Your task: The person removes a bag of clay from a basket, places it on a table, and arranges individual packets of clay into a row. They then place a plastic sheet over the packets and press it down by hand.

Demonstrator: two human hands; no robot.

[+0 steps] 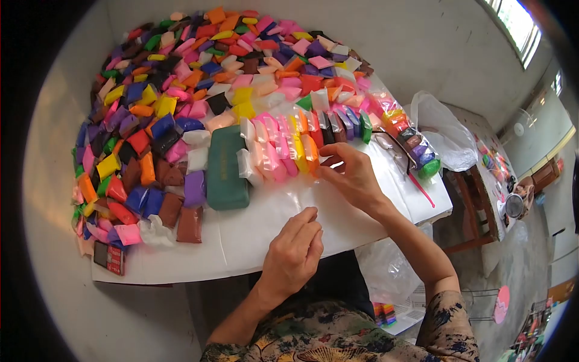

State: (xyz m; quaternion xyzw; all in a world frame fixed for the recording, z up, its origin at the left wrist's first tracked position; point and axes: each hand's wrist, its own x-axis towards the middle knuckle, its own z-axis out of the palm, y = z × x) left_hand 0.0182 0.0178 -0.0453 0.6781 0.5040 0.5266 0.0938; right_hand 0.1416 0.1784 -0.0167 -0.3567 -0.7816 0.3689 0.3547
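On the white-covered table, small plastic-wrapped packets of coloured modelling clay stand in a row, running from white and pink through yellow and orange to black, purple and green. My right hand is at the front of this row, thumb and forefinger closed at the edge of an orange clay packet. Nearer my body, my left hand hovers over the table edge with its fingers curled together; whatever is inside them is hidden. A dark green case lies against the row's left end.
A large heap of loose clay packets covers the table's back and left. To the right lie a filled clear bag of packets, glasses and a pink stick. A phone-like device rests at the front left corner.
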